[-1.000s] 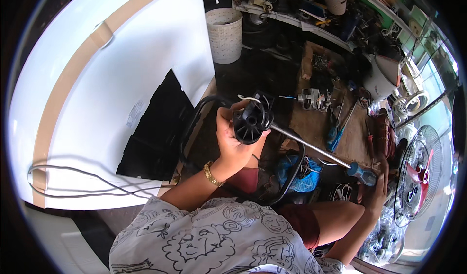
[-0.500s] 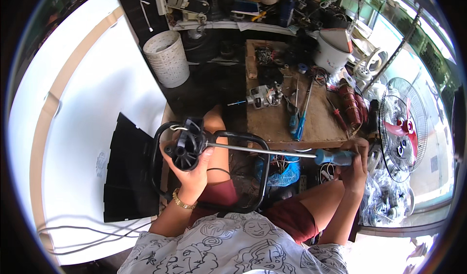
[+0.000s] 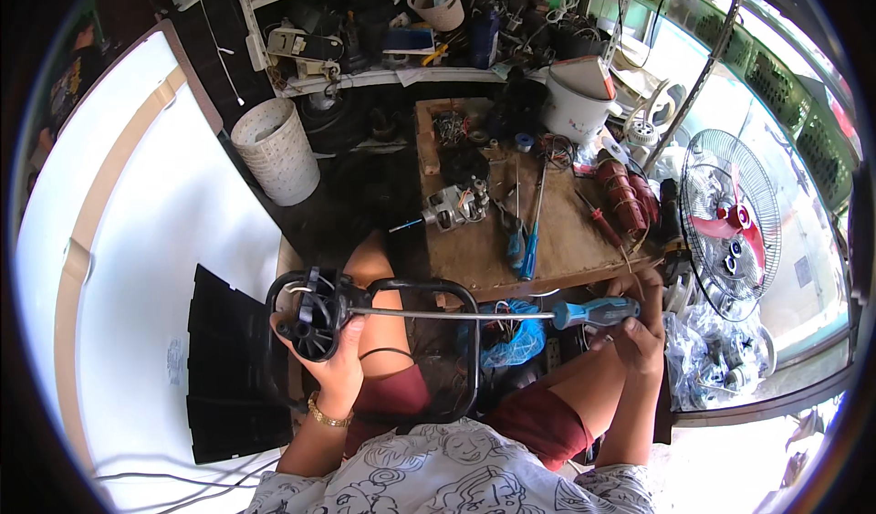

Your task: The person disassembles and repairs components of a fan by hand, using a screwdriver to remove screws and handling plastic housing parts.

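My left hand (image 3: 336, 375) is wrapped round a black plastic fan motor housing (image 3: 316, 342) with vent ribs and a short wire loop on top. A long screwdriver (image 3: 584, 313) with a blue and grey handle lies level across my lap, its shaft reaching the right side of the housing. Whether the tip sits in a screw is too small to tell. Around the end of the handle, my right hand (image 3: 644, 342) has its fingers and thumb closed. A black tubular frame (image 3: 475, 359) stands between my knees, beneath the shaft.
Ahead is a wooden workbench (image 3: 484, 267) bearing a bare motor (image 3: 453, 206), several screwdrivers and red rolls (image 3: 620, 199). A caged fan (image 3: 730, 217) with red blades stands at the right. At the left are a white panel (image 3: 182, 213), a black sheet (image 3: 228, 395) and a pale bin (image 3: 278, 158).
The head view has shifted, so the bench and bin appear farther left and lower. My right hand's fingers have changed position on the screwdriver handle. The left hand keeps its hold on the housing.
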The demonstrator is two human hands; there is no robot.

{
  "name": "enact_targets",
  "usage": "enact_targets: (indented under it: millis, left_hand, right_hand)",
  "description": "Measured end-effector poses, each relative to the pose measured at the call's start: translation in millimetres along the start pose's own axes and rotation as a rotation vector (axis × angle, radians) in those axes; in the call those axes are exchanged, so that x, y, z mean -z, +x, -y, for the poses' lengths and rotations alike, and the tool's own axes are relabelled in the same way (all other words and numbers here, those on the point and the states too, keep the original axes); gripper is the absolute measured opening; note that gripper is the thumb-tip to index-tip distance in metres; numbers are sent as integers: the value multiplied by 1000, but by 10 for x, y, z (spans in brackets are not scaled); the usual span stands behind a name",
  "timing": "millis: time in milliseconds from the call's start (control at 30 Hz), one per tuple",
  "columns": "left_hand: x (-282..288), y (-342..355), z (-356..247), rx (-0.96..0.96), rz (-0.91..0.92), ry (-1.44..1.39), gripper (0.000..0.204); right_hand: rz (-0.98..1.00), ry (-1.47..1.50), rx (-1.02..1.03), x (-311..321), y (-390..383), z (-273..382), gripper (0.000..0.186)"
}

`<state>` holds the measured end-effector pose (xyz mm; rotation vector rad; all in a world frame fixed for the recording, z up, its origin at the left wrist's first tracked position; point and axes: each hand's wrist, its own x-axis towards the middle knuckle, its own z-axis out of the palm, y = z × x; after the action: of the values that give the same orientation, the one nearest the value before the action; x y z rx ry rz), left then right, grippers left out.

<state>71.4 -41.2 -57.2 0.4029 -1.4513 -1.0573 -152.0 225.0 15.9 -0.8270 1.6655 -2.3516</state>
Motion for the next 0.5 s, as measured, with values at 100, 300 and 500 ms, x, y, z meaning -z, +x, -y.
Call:
enact_targets:
  millis: [100, 300, 500]
  left_hand:
    - [18, -19, -53, 191, -34, 6, 97]
    - [20, 113, -111, 99, 68, 101, 78]
    - [-72, 235, -339, 12, 102, 63, 61]
  right_hand:
    - [110, -298, -269, 300, 23, -30, 53]
    - [253, -3, -90, 390, -51, -102, 84]
    - [96, -102, -140, 225, -56, -93, 55]
